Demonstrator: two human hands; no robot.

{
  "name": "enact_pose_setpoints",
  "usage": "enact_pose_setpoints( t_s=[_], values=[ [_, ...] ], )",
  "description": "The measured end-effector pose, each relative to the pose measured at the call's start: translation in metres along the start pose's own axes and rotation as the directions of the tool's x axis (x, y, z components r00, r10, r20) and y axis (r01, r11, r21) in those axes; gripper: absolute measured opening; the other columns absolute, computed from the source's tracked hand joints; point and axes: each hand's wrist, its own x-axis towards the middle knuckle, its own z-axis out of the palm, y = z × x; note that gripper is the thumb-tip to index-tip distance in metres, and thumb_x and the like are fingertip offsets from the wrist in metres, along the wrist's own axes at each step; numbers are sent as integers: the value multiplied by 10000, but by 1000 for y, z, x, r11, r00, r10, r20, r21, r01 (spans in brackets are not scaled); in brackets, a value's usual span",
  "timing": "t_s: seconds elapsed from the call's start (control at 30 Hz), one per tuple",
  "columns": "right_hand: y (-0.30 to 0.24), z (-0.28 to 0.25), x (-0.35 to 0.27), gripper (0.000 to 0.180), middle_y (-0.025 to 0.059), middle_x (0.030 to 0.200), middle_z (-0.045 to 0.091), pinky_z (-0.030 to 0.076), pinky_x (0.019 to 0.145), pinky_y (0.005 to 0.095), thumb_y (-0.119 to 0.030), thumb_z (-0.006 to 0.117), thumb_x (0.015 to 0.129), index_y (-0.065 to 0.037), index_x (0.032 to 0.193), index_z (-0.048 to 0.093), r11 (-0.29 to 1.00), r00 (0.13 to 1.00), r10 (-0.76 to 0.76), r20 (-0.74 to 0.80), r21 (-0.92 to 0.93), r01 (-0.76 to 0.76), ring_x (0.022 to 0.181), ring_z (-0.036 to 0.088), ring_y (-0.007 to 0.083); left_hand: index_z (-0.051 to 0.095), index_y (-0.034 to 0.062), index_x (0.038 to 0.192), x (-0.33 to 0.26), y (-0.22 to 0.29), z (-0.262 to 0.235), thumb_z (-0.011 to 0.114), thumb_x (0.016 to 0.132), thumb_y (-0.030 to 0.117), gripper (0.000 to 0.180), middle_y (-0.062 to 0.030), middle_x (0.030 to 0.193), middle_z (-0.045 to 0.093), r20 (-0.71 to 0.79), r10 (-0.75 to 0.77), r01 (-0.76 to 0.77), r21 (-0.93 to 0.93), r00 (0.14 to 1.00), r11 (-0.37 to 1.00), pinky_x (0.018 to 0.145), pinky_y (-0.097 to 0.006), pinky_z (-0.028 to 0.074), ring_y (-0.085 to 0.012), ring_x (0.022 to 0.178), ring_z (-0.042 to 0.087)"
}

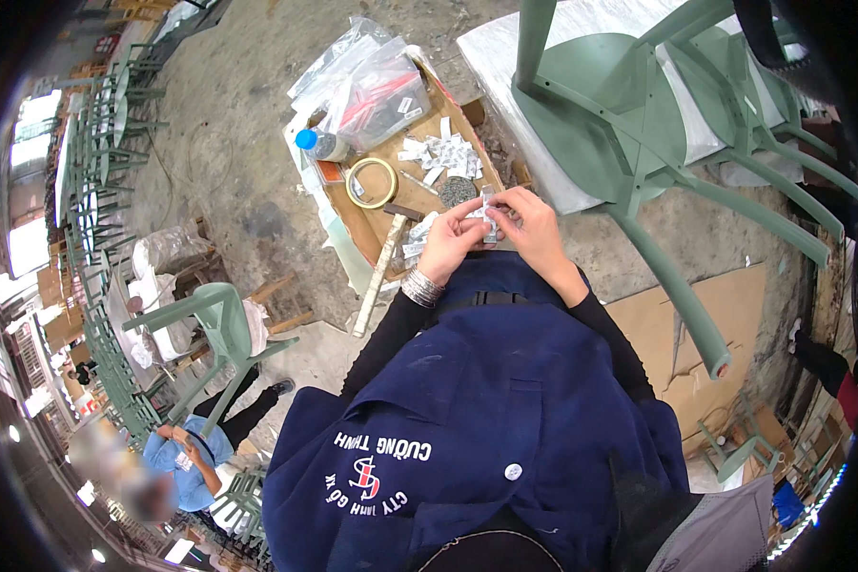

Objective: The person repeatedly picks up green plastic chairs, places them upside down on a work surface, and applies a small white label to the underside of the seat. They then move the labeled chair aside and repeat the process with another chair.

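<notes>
Between my hands is a small whitish printed label strip (488, 202). My left hand (445, 243), with silver bangles at its wrist, pinches it from one side. The thumb and fingers of my right hand (534, 236) close on it from the other side. Both hands are over the near edge of a shallow cardboard tray (360, 221). Just beyond my fingers lies a round dark speckled heap or disc (458, 191). A pile of similar small labels (453, 153) is scattered farther back, and more labels lie beside my left hand.
A hammer (379, 272) leans across the tray's near left edge. The tray also bears a tape roll (371, 183), a blue-capped bottle (326, 146) and plastic bags (377, 100). An upturned green chair (601, 114) juts in at right. Another person (195, 458) stands far left.
</notes>
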Motion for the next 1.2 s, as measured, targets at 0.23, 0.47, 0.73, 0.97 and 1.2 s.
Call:
enact_pose_setpoints(
  t_s=[0.23, 0.47, 0.73, 0.97, 1.2],
  values=[
    [5, -6, 11, 179, 87, 864, 603, 477, 605, 314, -117, 674, 798, 1, 924, 624, 987, 995, 82, 54, 132, -88, 692, 608, 217, 462, -45, 1270, 3, 10, 3, 535, 915, 43, 373, -118, 1085, 623, 48, -8, 16, -167, 999, 986, 783, -310, 566, -204, 922, 650],
    [4, -1, 13, 146, 128, 834, 550, 449, 669, 380, -118, 605, 845, 9, 891, 550, 997, 994, 65, 82, -42, -62, 758, 562, 301, 488, -43, 1248, 4, 7, -2, 560, 896, 27, 367, -115, 1094, 612, 45, -34, 41, -187, 998, 982, 763, -320, 577, -221, 908, 654],
    [-12, 4, 25, 109, 148, 856, 508, 432, 699, 381, -41, 570, 834, 21, 875, 489, 988, 990, -140, -9, -60, 139, 795, 519, 335, 496, -13, 1254, 1, 25, -4, 568, 891, 34, 373, -97, 1129, 598, 44, 49, -41, -181, 998, 983, 761, -327, 578, -186, 919, 638],
    [-20, 21, 28, 112, 161, 891, 519, 443, 740, 382, -8, 563, 823, 13, 902, 486, 930, 943, -332, -31, -178, 321, 847, 535, 347, 442, 18, 1302, 6, 12, -26, 556, 911, 83, 413, -78, 1103, 608, -261, 62, -125, -230, 963, 965, 727, -279, 559, -160, 910, 632],
    [8, 36, 61, 167, 148, 929, 541, 474, 795, 379, -9, 565, 785, 7, 947, 523, 824, 929, -368, 30, -452, 341, 948, 543, 328, 399, 86, 1343, 1, 19, -49, 572, 899, 73, 477, -46, 989, 614, -397, 181, -239, -101, 900, 966, 727, -307, 548, -178, 911, 632]
  ],
)
